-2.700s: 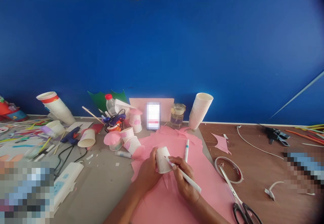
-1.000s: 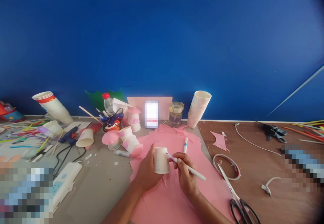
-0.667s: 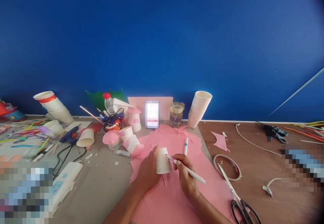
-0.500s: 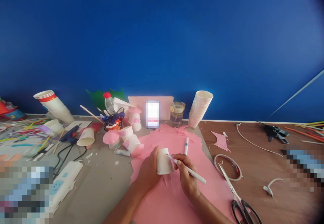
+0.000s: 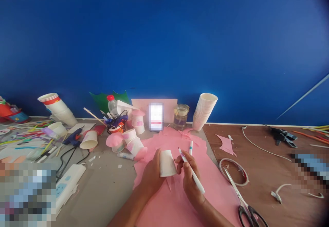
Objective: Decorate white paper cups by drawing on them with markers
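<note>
A white paper cup (image 5: 167,164) is held upside down over pink paper (image 5: 164,203), with my left hand (image 5: 152,168) wrapped round its left side. In my right hand (image 5: 189,175) is a white marker (image 5: 195,178) with a purple band, its tip pointing up and away from the cup's wall. A fingertip of that hand is close to the cup's right side; whether it touches I cannot tell. Behind them a second marker (image 5: 191,147) lies on the pink paper. To the left, pink-topped paper cups (image 5: 135,147) stand and lean together.
A tall stack of paper cups (image 5: 205,112) leans by the wall, near a glass jar (image 5: 181,116). Scissors (image 5: 239,194) and a tape roll (image 5: 233,172) lie on the right. Left are a power strip (image 5: 69,182), a glue gun (image 5: 74,136) and another person's hand (image 5: 12,163).
My right hand has drawn the marker's tip off the cup and turned it more upright. My left hand keeps its hold on the cup. The view has shifted slightly.
</note>
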### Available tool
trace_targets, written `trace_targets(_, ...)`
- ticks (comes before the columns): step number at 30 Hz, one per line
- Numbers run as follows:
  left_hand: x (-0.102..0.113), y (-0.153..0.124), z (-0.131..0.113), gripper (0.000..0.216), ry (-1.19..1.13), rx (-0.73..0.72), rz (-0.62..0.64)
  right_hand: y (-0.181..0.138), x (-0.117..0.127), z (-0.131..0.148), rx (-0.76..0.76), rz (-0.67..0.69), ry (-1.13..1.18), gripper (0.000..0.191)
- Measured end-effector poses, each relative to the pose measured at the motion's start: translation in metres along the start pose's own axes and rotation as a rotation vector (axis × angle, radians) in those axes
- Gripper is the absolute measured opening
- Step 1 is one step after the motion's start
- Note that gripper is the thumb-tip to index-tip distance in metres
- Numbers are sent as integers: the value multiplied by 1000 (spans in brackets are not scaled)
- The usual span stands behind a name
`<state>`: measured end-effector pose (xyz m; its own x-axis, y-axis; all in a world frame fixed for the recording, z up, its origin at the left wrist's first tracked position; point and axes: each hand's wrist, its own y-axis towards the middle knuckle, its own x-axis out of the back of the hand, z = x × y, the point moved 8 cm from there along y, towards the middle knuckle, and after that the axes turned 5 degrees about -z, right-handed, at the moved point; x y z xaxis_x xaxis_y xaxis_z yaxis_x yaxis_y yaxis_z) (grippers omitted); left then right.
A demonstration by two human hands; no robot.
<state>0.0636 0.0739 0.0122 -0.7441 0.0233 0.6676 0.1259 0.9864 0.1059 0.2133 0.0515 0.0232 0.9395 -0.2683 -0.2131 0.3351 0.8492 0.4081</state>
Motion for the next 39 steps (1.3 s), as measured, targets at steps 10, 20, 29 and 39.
trace_targets(10,6,0,5,56,-255,56,-81,-6,-19,38,397,188,-313,32)
trace_targets(20,0,-3,1,51,-398,52,-27,-9,-20,36,472,203,-387,39)
trace_targets(29,14,-6,-13,69,-70,-77,-135,-10,-28,58,689,281,-571,31)
trace_targets(39,4,-5,-1,76,-71,-81,-65,-20,-38,53,679,416,-606,20)
